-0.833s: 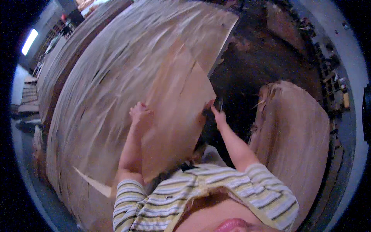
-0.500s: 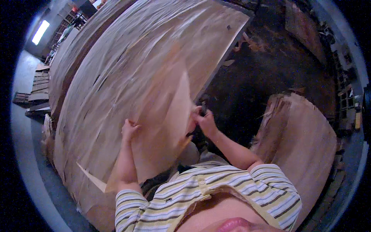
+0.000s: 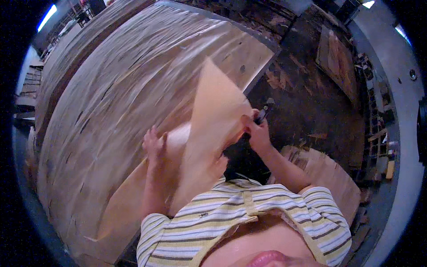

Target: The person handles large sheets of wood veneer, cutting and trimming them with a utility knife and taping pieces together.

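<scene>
**While bending a loose sheet (image 3: 212, 100) over the stack (image 3: 133, 66), keep the curl wide**

Though thin-looking and springy, probably easy enough to manage with a gentle bend. Loose sheet over the near part of the stack's right edge, arched back on itself, with a pointed corner raised toward the stack's far right corner. Right hand (image 3: 259, 131) just beyond that right edge, closed around a dark tool (image 3: 263, 114), with fingertips apparently pinching the sheet's margin too. Left hand (image 3: 154, 144) over the near half of the stack, fingers extended and slightly parted beside the pale curl; cannot tell whether gripping or only resting.

To handle such thin material well, use the left palm as broad support and pinch only lightly on the right, to lessen the likely risk of splitting along the grain. Move both hands together, at one even pace, to avoid a twist. Keep the tool's tip turned away from the sheet's face and from the left hand. Watch for snags on the stack's wrinkled top.

As for brands or labels, no legible writing on sheet, stack or tool. On the striped shirt (image 3: 191, 236), just a small dark motif (image 3: 203, 215), too small to make out.
</scene>
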Motion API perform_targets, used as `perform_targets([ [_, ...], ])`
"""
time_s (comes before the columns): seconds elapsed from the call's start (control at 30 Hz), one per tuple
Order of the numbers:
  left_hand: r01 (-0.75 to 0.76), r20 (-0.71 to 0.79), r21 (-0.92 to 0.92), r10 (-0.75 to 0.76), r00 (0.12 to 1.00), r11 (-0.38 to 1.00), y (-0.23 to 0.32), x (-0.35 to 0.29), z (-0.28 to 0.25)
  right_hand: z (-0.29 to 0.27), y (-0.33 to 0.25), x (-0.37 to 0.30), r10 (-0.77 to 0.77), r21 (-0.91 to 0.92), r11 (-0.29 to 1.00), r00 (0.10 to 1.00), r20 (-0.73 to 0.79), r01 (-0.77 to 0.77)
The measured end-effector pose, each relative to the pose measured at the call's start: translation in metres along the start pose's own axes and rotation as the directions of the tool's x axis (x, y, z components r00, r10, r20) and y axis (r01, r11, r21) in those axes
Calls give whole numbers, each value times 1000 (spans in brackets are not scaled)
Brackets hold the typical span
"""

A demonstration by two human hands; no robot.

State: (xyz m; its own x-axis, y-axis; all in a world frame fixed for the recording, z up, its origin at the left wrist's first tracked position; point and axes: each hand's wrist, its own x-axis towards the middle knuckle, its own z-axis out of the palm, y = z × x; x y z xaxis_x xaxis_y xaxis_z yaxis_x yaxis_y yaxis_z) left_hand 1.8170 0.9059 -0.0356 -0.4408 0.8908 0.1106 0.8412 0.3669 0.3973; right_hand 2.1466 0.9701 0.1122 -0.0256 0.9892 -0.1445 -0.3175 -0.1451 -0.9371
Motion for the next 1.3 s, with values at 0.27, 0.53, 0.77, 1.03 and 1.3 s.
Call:
perform_targets([
  [0.27, 0, 188, 68, -12, 982, 998, 130, 49, 13, -103, 31, 95, -63, -210, 976, 997, -48, 52],
  [0.53, 93, 197, 208, -134, 971, 974, 161, 87, 18, -127, 12, 153, 91, -346, 871, 579, 811, 349],
  [0.77, 179, 159, -55, -169, 973, 982, 132, 94, 45, -166, 24, 213, 529, -596, 802, 519, 672, -46],
  [1.03, 64, 148, -321, -17, 989, 945, 277, 147, 99, -277, 32, 260, 676, -423, 702, 722, 143, -573],
  [1.3, -59, 201, 27, 53, 978, 998, 333, 160, 120, -334, 10, 251, 447, -542, 664, 854, -265, -516],
])
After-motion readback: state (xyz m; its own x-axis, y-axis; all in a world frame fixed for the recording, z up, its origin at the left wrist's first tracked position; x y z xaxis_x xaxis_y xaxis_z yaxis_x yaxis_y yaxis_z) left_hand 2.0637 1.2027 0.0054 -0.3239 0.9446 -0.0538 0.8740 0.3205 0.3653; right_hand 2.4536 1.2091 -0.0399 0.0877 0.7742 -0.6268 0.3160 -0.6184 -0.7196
